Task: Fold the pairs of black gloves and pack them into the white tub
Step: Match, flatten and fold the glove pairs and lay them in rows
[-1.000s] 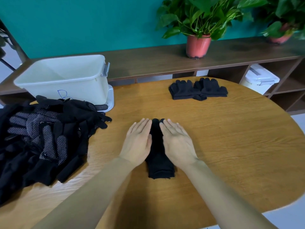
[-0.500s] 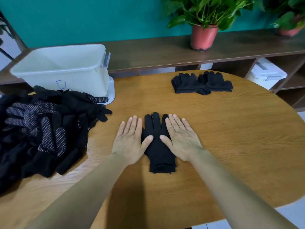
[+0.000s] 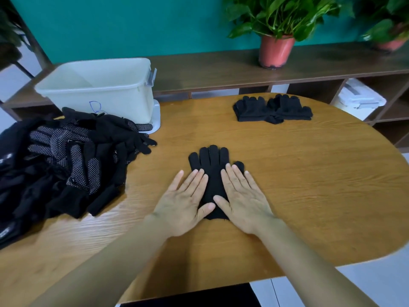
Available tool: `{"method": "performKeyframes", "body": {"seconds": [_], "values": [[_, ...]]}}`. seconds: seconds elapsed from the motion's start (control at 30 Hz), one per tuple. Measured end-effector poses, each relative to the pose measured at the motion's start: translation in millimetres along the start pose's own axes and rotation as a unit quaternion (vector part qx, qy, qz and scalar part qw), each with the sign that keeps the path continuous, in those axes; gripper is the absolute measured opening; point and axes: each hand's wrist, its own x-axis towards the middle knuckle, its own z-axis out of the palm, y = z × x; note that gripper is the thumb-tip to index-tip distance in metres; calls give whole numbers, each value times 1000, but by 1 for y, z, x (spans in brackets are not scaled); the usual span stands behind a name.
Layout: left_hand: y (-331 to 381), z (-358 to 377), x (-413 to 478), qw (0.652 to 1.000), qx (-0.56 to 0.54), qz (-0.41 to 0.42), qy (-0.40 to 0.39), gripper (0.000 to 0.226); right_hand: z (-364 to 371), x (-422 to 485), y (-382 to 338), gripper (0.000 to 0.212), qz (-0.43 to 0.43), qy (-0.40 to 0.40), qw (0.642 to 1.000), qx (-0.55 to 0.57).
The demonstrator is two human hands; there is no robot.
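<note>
The step in hand looked like smoothing, ahead of the fold. A pair of black gloves (image 3: 210,165) lay flat mid-tabletop, fingers pointing away from the person. The left hand (image 3: 183,202) and right hand (image 3: 245,202) pressed on its lower half, palms down and fingers straight and spread, gripping nothing. Their thumbs nearly met over the cuff end. The glove fingers and thumb showed uncovered beyond the fingertips.

By my judgement the next move called for one hand to pin the middle while the other lifted an end and laid it over. The folded pair could then go with the folded gloves (image 3: 272,109) at the far side, or straight into the white tub (image 3: 99,91).

The tub stood open at the far left corner, nothing visible inside from this angle. The pile of dotted black gloves (image 3: 66,156) crowded against its front wall and spread across the left end. So a reach to the tub would have to pass over that heap.

The tabletop (image 3: 309,185) had bare wood to the right of the hands, out to its rounded end. Its near edge ran under the forearms, and a shelf (image 3: 221,65) stood close behind its far edge.
</note>
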Motion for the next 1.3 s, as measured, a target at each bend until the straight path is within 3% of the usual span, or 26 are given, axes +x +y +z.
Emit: {"method": "performKeyframes", "body": {"seconds": [0.13,0.23,0.33,0.4,0.67,0.87,1.03,1.1,1.2,1.3], "values": [[-20,4,-12,1000,14,-6,-2,99,-2,-7,17,83,12,-6,1000,-21],[-33,0,-22,998,-26,13,50,106,-8,-13,28,75,13,34,999,36],[-23,-8,-22,977,-75,86,178,70,-9,-18,25,65,-15,186,979,86],[-13,-8,-16,968,-83,138,194,58,-7,-20,19,55,-49,224,969,92],[4,-11,2,959,-61,151,231,33,4,-33,13,73,-91,147,982,71],[16,-1,-4,939,-141,82,304,19,5,-25,15,61,-57,186,968,159],[12,8,-11,944,-171,-3,281,48,2,-6,16,46,-19,218,954,207],[10,8,-5,940,-175,-34,290,43,-4,0,16,33,20,217,945,245],[10,4,8,911,-246,-118,310,23,-12,11,14,28,59,212,939,265],[11,2,16,885,-304,-188,298,34,-14,22,8,35,85,215,935,269]]}}
